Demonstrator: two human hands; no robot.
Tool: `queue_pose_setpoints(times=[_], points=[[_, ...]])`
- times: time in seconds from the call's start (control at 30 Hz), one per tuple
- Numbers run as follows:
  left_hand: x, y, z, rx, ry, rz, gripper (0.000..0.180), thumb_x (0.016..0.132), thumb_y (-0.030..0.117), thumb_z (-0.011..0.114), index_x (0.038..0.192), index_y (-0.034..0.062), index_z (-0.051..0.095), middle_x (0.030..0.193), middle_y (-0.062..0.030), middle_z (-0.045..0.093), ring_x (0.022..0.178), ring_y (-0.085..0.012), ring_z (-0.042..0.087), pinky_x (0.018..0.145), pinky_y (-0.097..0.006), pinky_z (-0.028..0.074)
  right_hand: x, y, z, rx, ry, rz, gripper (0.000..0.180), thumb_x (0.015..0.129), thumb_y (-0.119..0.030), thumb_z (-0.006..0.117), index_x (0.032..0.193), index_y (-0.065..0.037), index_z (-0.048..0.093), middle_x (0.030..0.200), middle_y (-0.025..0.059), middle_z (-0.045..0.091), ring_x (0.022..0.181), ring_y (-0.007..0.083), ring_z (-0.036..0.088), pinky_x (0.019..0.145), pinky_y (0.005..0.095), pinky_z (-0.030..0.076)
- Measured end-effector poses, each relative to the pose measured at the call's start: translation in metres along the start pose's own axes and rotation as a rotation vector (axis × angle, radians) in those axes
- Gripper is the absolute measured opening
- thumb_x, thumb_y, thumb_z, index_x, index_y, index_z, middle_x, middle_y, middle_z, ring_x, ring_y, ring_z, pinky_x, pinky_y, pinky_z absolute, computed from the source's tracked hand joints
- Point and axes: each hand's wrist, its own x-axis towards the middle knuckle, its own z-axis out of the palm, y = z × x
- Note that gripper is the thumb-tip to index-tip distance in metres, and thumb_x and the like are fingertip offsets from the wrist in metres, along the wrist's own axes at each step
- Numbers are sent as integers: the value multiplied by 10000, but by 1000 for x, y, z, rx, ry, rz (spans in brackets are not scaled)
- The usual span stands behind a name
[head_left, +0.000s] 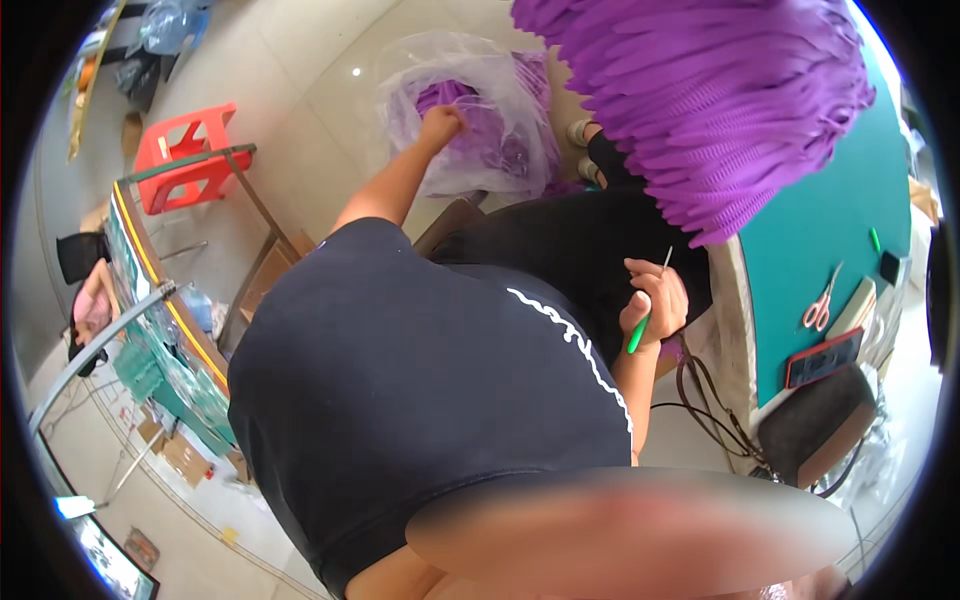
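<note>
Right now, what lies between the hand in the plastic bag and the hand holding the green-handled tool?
In the head view, between the left hand and the right hand lies the person's dark-clothed lap; nothing else.

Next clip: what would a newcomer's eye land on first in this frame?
The big heap of purple fringed material piled on the green table at upper right stands out first. Next, the left hand reaching down into a clear plastic bag of more purple pieces on the floor. The right hand holds a green-handled hook tool near the table edge.
</note>
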Motion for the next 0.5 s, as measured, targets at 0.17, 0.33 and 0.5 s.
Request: queue_pose_setpoints(times=[0.17,0.33,0.5], points=[[-18,-58,51,464,546,145,261,804,166,559,980,-11,632,1067,-171,651,891,-298,650,785,-450,505,-16,8,32,47,-166,82,429,977,-289,456,668,-2,532,661,129,645,525,236,594,502,309,464],[24,-52,102,443,-394,19,322,800,214,602,1021,-19,627,1029,-179,642,1008,-288,616,843,-443,476,-14,9,46,14,-307,194,404,974,-256,469,688,10,570,694,118,650,552,238,591,524,315,461],[55,-49,68,558,883,-262,632,739,357,707,1244,40,495,1283,-216,499,1238,-385,434,937,-501,406,-13,13,55,17,-337,226,247,923,-154,559,732,-1,595,683,104,633,552,259,595,515,333,457]])
